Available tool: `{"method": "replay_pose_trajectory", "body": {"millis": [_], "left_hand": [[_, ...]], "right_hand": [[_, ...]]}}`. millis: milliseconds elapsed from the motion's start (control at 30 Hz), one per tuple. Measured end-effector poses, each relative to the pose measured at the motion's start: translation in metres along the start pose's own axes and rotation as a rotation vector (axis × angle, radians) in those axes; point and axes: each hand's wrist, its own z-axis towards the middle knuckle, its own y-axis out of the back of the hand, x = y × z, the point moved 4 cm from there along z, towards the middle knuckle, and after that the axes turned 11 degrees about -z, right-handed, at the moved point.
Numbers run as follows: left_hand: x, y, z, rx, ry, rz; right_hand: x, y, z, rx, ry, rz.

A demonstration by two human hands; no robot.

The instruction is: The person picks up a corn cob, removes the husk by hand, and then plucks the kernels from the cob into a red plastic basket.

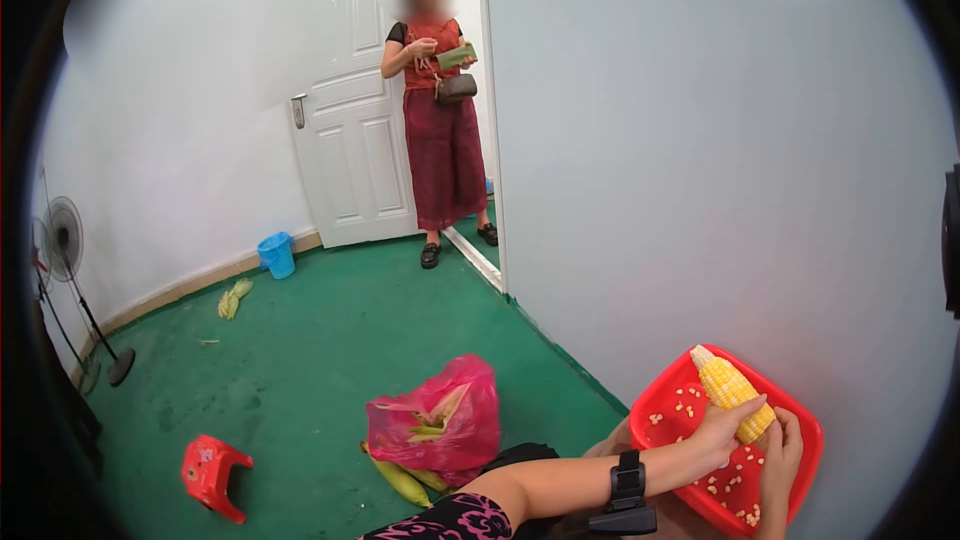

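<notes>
A partly shelled yellow corn cob tilts over a red plastic basin at the lower right. My left hand, on an arm wearing a black wrist device, is wrapped around the cob's lower half with its thumb across the kernels. Around the cob's bottom end close the fingers of my right hand. Loose pale kernels are scattered across the basin floor. Part of the cob's lower end is hidden by my fingers.
A pink plastic bag of corn and husks sits on the green floor, with unshelled corn beside it. A red stool, husks, a blue bin and a fan stand or lie leftward. A person stands at the door.
</notes>
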Motion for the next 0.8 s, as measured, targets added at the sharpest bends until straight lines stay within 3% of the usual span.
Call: {"method": "replay_pose_trajectory", "body": {"millis": [400, 467, 567, 633, 800], "left_hand": [[-0.011, -0.013, -0.014, -0.058, -0.108, -0.028], [-0.022, -0.01, -0.008, 0.013, -0.136, 0.015], [-0.023, -0.009, -0.017, -0.051, 0.066, -0.121], [-0.031, -0.011, -0.012, 0.064, 0.085, -0.123], [-0.033, -0.024, -0.022, 0.046, 0.067, -0.148]], "right_hand": [[-0.007, -0.001, 0.002, 0.055, -0.166, 0.25], [-0.003, -0.008, 0.007, 0.162, -0.18, 0.359], [0.003, -0.009, -0.002, 0.189, -0.218, 0.599], [0.002, -0.006, -0.003, 0.195, -0.251, 0.593], [0.006, -0.005, -0.002, 0.143, -0.347, 0.557]]}}
